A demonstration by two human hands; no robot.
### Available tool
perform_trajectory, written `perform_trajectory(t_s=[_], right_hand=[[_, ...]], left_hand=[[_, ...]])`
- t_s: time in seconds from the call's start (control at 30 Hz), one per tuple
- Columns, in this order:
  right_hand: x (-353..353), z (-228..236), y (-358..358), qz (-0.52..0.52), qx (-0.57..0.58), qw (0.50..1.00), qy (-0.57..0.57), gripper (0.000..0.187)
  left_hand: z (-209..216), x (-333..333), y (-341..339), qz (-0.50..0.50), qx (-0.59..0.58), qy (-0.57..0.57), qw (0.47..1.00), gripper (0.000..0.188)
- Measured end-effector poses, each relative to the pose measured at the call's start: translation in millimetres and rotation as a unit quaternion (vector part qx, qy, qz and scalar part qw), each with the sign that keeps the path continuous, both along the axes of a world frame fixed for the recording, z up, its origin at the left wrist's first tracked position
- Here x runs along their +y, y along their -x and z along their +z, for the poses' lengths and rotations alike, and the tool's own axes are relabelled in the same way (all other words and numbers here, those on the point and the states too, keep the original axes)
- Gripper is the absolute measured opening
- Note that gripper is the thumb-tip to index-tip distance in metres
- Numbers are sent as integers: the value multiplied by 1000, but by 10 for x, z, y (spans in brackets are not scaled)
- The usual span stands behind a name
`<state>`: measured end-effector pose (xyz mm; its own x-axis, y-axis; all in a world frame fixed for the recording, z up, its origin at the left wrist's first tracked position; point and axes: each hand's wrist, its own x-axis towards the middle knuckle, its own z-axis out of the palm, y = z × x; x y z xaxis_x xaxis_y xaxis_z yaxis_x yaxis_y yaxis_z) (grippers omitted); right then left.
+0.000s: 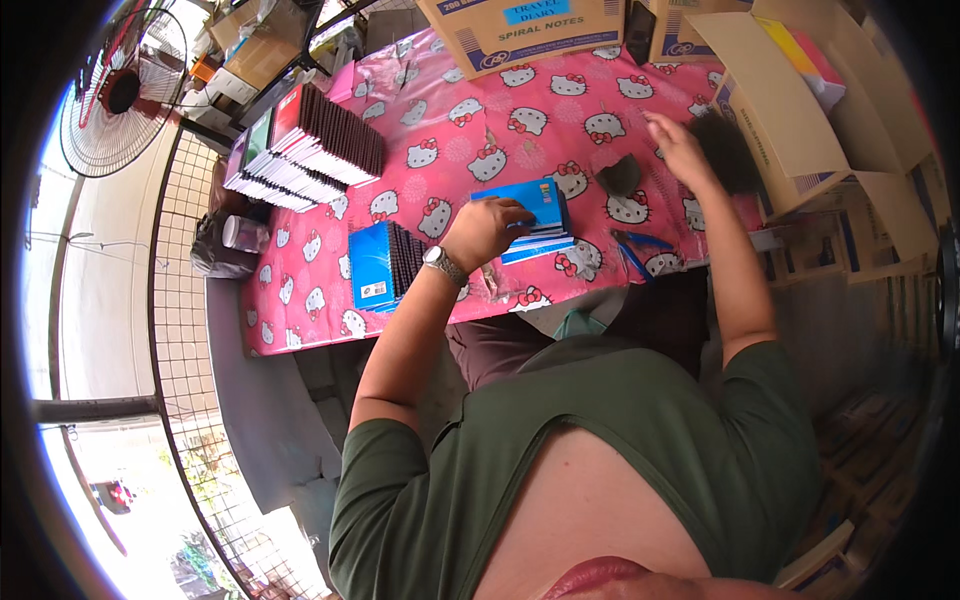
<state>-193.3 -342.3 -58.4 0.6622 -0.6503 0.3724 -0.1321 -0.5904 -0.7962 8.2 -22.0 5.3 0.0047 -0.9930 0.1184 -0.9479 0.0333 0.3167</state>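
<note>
My left hand [490, 232], with a watch on its wrist, is bent over a small stack of blue notebooks [545, 203] near the table's front edge. Its curled fingers grip the top notebook; the fingertips are partly hidden. To its left stands another stack of blue spiral notebooks [372, 262] with dark bindings. Further right, my right hand [678, 150] hovers over the table, fingers stretched out and nothing visible in them. Beside it lies a dark, fuzzy-looking heap [727, 150] that I cannot make out. A dark grey scrap [620, 176] and blue-handled pliers [638, 250] lie between the hands and the front edge.
A pink cartoon-print cover [420, 120] spreads over the table. Tall stacks of spiral notebooks [310, 150] stand at the back left, near a small jar [245, 234]. A closed carton [530, 35] is at the back; an open carton [790, 130] stands right. A fan [122, 92] is far left.
</note>
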Motion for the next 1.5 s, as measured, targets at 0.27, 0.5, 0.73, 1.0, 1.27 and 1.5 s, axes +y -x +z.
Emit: perform_trajectory(t_s=[0.27, 0.5, 0.73, 1.0, 1.27, 1.5], right_hand=[[1114, 484, -127, 217, -56, 973, 61, 29], [1324, 588, -352, 182, -91, 977, 60, 18], [1450, 578, -288, 203, -82, 974, 59, 23], [1655, 497, -256, 182, -121, 976, 4, 20], [1644, 484, -328, 188, -79, 975, 85, 17], [1631, 570, -269, 187, -67, 974, 112, 30]], left_hand=[[154, 6, 20, 33, -23, 44, 998, 27], [4, -149, 85, 100, -88, 173, 976, 21], [-19, -110, 283, 141, -103, 205, 963, 19], [-40, -23, 377, 164, -83, 232, 955, 16], [-19, -59, 409, 175, -75, 227, 955, 15], [-48, -8, 436, 167, -77, 221, 958, 21]])
